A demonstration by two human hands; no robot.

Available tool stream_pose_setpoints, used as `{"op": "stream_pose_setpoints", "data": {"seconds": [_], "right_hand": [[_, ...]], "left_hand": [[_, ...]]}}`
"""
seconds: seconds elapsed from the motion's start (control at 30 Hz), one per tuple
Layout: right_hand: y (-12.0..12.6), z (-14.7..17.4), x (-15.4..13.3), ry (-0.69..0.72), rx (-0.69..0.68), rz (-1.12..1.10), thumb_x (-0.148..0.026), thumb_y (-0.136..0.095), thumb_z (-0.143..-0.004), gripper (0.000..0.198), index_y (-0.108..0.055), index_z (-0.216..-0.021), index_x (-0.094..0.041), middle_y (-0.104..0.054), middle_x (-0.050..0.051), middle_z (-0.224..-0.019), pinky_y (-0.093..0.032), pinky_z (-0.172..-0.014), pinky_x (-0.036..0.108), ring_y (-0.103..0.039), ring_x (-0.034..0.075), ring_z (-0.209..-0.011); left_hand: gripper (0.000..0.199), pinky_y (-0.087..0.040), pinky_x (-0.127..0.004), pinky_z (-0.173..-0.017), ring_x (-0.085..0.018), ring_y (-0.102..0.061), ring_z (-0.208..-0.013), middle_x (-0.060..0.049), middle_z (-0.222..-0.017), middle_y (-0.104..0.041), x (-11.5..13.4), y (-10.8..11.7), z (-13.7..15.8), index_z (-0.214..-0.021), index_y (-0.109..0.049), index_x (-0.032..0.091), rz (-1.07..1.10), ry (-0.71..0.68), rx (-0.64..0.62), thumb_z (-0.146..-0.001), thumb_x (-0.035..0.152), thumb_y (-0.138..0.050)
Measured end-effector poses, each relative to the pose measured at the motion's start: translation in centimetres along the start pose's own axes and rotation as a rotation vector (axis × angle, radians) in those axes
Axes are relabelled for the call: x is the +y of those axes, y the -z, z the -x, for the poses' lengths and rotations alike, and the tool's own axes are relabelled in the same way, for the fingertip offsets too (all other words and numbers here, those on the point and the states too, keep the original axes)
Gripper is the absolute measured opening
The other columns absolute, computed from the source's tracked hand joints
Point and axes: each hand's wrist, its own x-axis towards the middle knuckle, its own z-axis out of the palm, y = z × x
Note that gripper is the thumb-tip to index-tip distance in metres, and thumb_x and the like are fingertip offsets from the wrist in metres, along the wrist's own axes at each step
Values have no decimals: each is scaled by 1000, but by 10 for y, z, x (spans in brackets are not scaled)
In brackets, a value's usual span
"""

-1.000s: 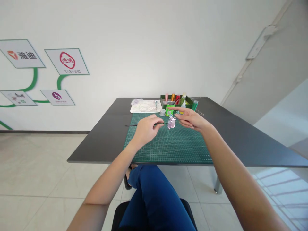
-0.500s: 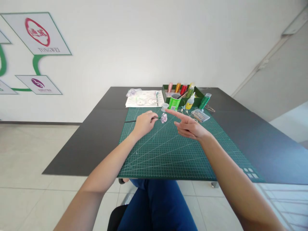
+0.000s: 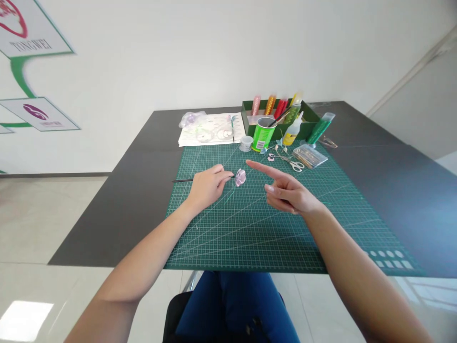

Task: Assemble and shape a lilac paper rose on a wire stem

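My left hand (image 3: 209,186) is closed in a pinch around a thin dark stem, just behind the head of a small pale purple flower (image 3: 240,177). The stem's other end (image 3: 182,180) sticks out to the left of the hand, beyond the edge of the green cutting mat (image 3: 250,238). To the right of the flower, my right hand (image 3: 291,193) hovers over the mat with its index finger stretched towards the bloom and the other fingers bent. Nothing shows in that hand, and the finger is apart from the petals.
Beyond my hands stand a small clear cup (image 3: 246,143), a green can (image 3: 263,136), a glue bottle (image 3: 293,129) and white scissors (image 3: 296,166). A clear case (image 3: 310,156) lies to their right. Behind are a green box (image 3: 246,116) with colored tubes and white papers (image 3: 193,136).
The view has shifted, bringing the tabletop nearer. The flower head has turned a little in my left hand's pinch. My right hand stays pointed, its fingertip slightly farther from the flower.
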Motion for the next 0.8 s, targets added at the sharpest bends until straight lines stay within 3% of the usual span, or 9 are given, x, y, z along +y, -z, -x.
{"op": "stream_pose_setpoints", "data": {"seconds": [0.13,0.23,0.33,0.47,0.57,0.67,0.8], "right_hand": [[0,-2,0,101,185,8,-40,-66,-102,50,-62,-148,-21,-41,-12,-39,-18,-39,24,-23,8,-32],[5,-4,-3,211,367,7,-40,-72,-95,37,-73,-127,-23,-36,-11,-39,-19,-41,27,-21,9,-35],[11,-5,-7,278,502,51,-41,-74,-90,34,-74,-121,-26,-33,-10,-41,-20,-41,27,-19,11,-39],[19,-6,-8,339,654,137,-42,-74,-89,40,-71,-127,-28,-32,-9,-47,-22,-41,28,-23,13,-42],[26,-6,-4,362,754,187,-42,-74,-89,47,-70,-134,-30,-46,-4,-55,-26,-41,29,-33,14,-44],[33,-5,1,377,754,203,-46,-74,-92,58,-61,-147,-35,-65,2,-74,-33,-42,29,-47,15,-51],[39,-8,6,432,781,296,-49,-72,-94,60,-57,-151,-36,-74,7,-92,-45,-49,31,-64,21,-68]], "left_hand": [[25,-37,-25,-58,-16,-67,-78,-2,-97,-74,-5,1,1,-113,-80,24,-70,-38,-29,-105,21,-56],[27,-39,-25,-58,-16,-68,-77,-3,-98,-75,-5,3,1,-115,-79,24,-48,-81,-79,-105,19,-55],[29,-41,-25,-59,-16,-69,-77,-3,-99,-76,-1,6,2,-117,-79,23,-20,-130,-117,-106,18,-53],[33,-40,-25,-57,-16,-70,-80,-3,-101,-77,7,8,4,-116,-80,23,-10,-200,-133,-103,12,-52],[34,-40,-25,-56,-16,-71,-82,-2,-103,-77,14,9,5,-115,-80,24,8,-233,-142,-102,10,-52],[34,-40,-25,-57,-15,-71,-83,-2,-104,-77,18,10,6,-114,-80,24,21,-239,-152,-101,9,-52],[36,-40,-25,-58,-15,-72,-85,-2,-102,-77,20,11,6,-113,-80,25,-4,-243,-163,-101,8,-51]]}}
